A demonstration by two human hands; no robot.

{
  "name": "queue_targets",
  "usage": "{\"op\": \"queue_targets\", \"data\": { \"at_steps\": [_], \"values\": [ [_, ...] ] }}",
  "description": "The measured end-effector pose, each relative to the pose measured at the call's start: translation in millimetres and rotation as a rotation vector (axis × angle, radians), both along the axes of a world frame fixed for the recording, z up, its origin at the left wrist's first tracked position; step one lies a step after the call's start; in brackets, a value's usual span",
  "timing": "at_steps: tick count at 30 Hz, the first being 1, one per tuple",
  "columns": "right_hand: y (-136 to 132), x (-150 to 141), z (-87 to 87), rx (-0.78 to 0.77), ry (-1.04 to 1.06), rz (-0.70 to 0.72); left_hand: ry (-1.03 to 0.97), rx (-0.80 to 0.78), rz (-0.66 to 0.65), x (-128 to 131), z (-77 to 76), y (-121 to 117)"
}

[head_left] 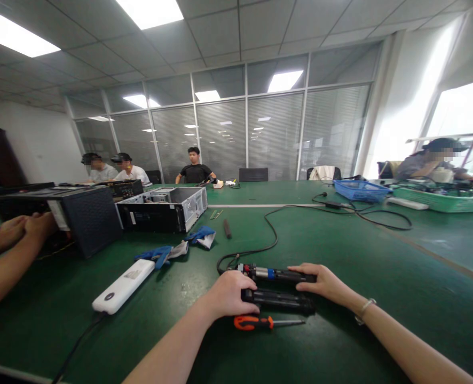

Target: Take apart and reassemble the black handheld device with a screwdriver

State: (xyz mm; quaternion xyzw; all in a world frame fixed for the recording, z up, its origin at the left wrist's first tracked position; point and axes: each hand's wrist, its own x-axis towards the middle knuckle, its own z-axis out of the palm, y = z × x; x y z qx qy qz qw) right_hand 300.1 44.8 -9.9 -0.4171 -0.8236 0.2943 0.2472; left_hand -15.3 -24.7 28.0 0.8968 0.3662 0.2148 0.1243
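My left hand (pixel 233 294) is closed round the left end of a long black shell piece (pixel 284 301) lying on the table. Behind that piece lies an opened corded electric tool (pixel 274 274), its silver motor-like cylinder, blue ring and red parts exposed at the left. My right hand (pixel 320 281) grips the black right end of this tool between thumb and fingers. A black cord leads away from its left end. Just in front of the shell piece is an orange-and-black screwdriver (pixel 256 322), shaft pointing right, with neither hand holding it.
Left of my hands are a white power strip (pixel 124 285), blue-grey gloves (pixel 168 252) and opened computer cases (pixel 160 210). A co-worker's hands (pixel 24 230) reach into the dark case. A blue basket (pixel 359 190) and green basket (pixel 444 200) stand at the right. Other people sit farther back.
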Motion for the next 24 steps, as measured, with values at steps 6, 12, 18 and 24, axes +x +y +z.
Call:
{"op": "queue_targets", "data": {
  "at_steps": [6, 12, 18, 24],
  "values": [
    [-1, 1, -2.2, 0.001, 0.023, -0.026, -0.034, 0.034, -0.031, -1, -1.2, 1],
    [7, 8, -10.4, -0.017, 0.092, -0.121, -0.105, 0.132, -0.067, -2, -4.6, 3],
    [-3, 11, 3.6, 0.122, 0.192, -0.184, -0.222, 0.271, -0.014, 0, -0.9, 2],
    [-21, -7, 13.3, 0.339, 0.127, -0.081, -0.302, 0.397, 0.084, -1, -3.1, 10]
  ]
}}
